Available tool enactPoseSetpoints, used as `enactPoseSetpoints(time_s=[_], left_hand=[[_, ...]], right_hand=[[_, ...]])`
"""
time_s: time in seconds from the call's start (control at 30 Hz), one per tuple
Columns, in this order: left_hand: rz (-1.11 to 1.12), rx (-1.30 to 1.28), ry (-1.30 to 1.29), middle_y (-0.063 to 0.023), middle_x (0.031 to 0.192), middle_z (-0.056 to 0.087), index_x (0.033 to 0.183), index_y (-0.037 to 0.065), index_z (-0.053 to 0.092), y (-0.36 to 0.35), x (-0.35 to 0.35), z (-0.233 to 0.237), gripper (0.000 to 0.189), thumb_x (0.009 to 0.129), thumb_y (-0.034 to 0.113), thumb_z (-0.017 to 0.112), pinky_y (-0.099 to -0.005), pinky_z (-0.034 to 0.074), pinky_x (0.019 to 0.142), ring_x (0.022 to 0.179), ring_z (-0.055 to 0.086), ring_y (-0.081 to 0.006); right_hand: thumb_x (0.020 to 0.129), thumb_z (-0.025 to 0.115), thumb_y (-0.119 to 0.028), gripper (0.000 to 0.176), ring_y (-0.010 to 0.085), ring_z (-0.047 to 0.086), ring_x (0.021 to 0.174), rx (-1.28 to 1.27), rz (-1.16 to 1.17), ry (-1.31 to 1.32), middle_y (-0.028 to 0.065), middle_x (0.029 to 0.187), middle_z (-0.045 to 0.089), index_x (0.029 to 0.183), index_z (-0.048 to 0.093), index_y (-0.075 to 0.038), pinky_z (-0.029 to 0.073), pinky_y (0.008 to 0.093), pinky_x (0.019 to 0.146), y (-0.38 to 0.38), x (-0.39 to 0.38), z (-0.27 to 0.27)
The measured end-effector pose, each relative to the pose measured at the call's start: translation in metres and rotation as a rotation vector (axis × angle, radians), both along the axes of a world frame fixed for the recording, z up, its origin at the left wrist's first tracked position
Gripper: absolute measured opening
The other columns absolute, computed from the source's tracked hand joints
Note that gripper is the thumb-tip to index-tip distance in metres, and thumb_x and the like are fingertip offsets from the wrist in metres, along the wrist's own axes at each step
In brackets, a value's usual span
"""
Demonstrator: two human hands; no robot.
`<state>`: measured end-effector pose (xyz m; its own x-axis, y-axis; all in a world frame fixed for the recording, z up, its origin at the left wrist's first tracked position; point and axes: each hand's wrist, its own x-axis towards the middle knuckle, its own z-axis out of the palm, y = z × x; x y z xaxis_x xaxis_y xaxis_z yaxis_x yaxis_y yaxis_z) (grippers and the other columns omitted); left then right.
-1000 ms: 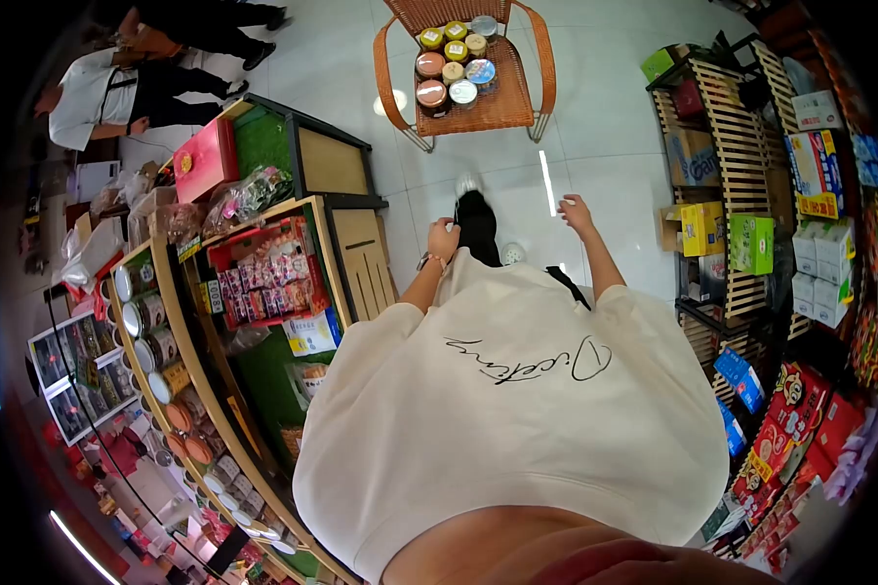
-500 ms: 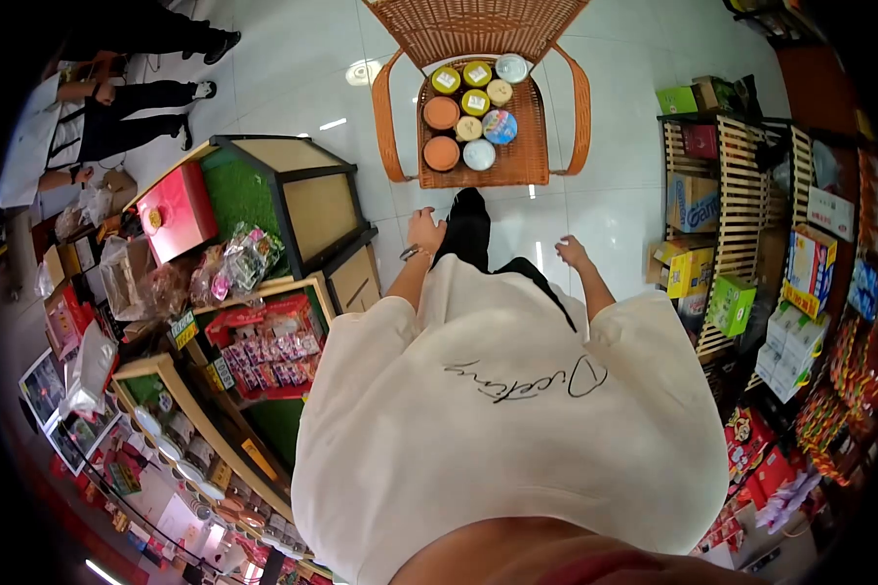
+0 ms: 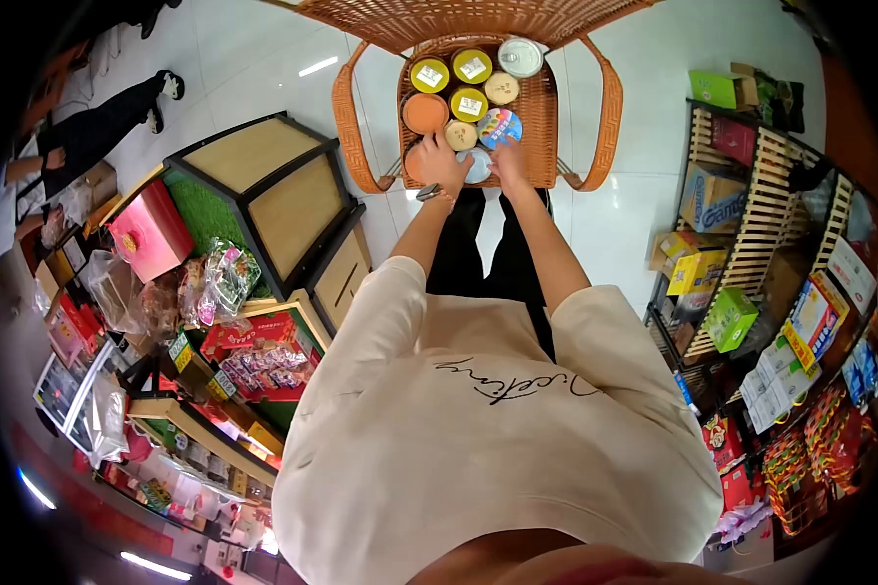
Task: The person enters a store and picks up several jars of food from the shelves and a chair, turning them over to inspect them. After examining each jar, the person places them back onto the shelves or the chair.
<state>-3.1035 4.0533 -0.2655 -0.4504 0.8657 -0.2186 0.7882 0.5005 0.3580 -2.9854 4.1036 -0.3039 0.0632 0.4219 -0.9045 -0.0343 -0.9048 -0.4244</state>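
Note:
A brown woven wicker chair (image 3: 576, 146) stands in front of me, with several round lidded containers on its seat. My left hand (image 3: 441, 166), fingers spread, is over the front of the seat between an orange-lidded jar (image 3: 413, 164) and a pale, clear-lidded jar (image 3: 478, 168). My right hand (image 3: 507, 162) is at the other side of the clear-lidded jar, its fingers slightly blurred and apart. Whether either hand presses on the jar is hard to see. Just behind are a beige-lidded jar (image 3: 460, 135) and a blue printed lid (image 3: 498, 128).
To the left stands a wooden display stand (image 3: 298, 219) with a pink box (image 3: 152, 232) and bagged goods. Slatted shelves (image 3: 717, 214) with boxes line the right. Another person's dark-trousered leg (image 3: 102, 122) shows at the upper left. Pale tiles (image 3: 634, 234) cover the floor.
My hands have moved forward from my sides to the front of the chair seat, at the clear-lidded jar. The chair appears nearer. No container has visibly been lifted.

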Motion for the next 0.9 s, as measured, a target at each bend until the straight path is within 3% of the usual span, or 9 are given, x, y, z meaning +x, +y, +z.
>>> enactPoseSetpoints(time_s=[0.13, 0.37, 0.5, 0.6, 0.8, 0.9], left_hand=[[0.124, -0.003, -0.045, -0.0177, 0.118, 0.044, 0.127, 0.001, 0.039, 0.021, 0.023, -0.035, 0.084, 0.059, 0.027, 0.08, -0.045, 0.042, 0.089, 0.111, 0.041, -0.0371], [0.197, -0.149, 0.004, -0.015, 0.113, 0.046, 0.121, 0.004, 0.043, 0.035, 0.036, -0.045, 0.073, 0.06, 0.022, 0.079, -0.0424, 0.048, 0.079, 0.108, 0.043, -0.0337], [0.159, -0.116, 0.05, -0.0102, 0.109, 0.049, 0.115, 0.007, 0.05, 0.035, 0.029, -0.046, 0.068, 0.056, 0.022, 0.08, -0.0401, 0.052, 0.072, 0.104, 0.047, -0.0303], [0.167, -0.102, 0.027, -0.0098, 0.107, 0.05, 0.113, 0.008, 0.051, 0.035, 0.025, -0.044, 0.065, 0.055, 0.021, 0.079, -0.0403, 0.051, 0.074, 0.101, 0.048, -0.0305], [0.168, -0.043, 0.03, -0.0106, 0.104, 0.05, 0.113, 0.011, 0.053, 0.026, 0.022, -0.024, 0.065, 0.053, 0.022, 0.077, -0.0413, 0.045, 0.079, 0.1, 0.048, -0.0313], [0.136, 0.005, 0.087, -0.0123, 0.099, 0.052, 0.111, 0.009, 0.056, 0.022, 0.018, -0.011, 0.066, 0.052, 0.026, 0.078, -0.0423, 0.042, 0.082, 0.094, 0.051, -0.0315]], right_hand=[[0.08, 0.045, -0.013, 0.058, 0.0211, 0.051, 0.094, -0.072, -0.009, 0.137, 0.0099, 0.113, 0.051, 0.136, 0.031, -0.009, 0.043, 0.0396, 0.087, 0.015, 0.01, -0.02], [0.078, 0.045, -0.011, 0.06, 0.0238, 0.051, 0.1, -0.076, 0.181, 0.179, 0.0126, 0.117, 0.051, 0.136, 0.031, -0.004, 0.044, 0.0398, 0.087, 0.046, 0.031, -0.006], [0.08, 0.05, -0.015, 0.05, 0.017, 0.053, 0.087, -0.132, 0.161, 0.183, 0.0064, 0.102, 0.054, 0.129, 0.043, -0.009, 0.045, 0.034, 0.075, 0.052, 0.036, -0.025], [0.081, 0.045, -0.016, 0.051, 0.0207, 0.051, 0.097, -0.203, 0.217, 0.198, 0.0091, 0.114, 0.052, 0.132, 0.04, -0.008, 0.048, 0.0337, 0.078, 0.054, 0.04, -0.027], [0.085, 0.046, -0.014, 0.036, 0.0171, 0.054, 0.084, -0.093, 0.474, 0.138, 0.006, 0.099, 0.059, 0.12, 0.052, -0.009, 0.048, 0.0292, 0.071, 0.059, 0.049, -0.028], [0.079, 0.056, -0.011, 0.028, 0.0198, 0.061, 0.077, 0.112, 0.595, 0.122, 0.0118, 0.09, 0.064, 0.106, 0.061, -0.004, 0.048, 0.0309, 0.072, 0.051, 0.051, -0.045]])
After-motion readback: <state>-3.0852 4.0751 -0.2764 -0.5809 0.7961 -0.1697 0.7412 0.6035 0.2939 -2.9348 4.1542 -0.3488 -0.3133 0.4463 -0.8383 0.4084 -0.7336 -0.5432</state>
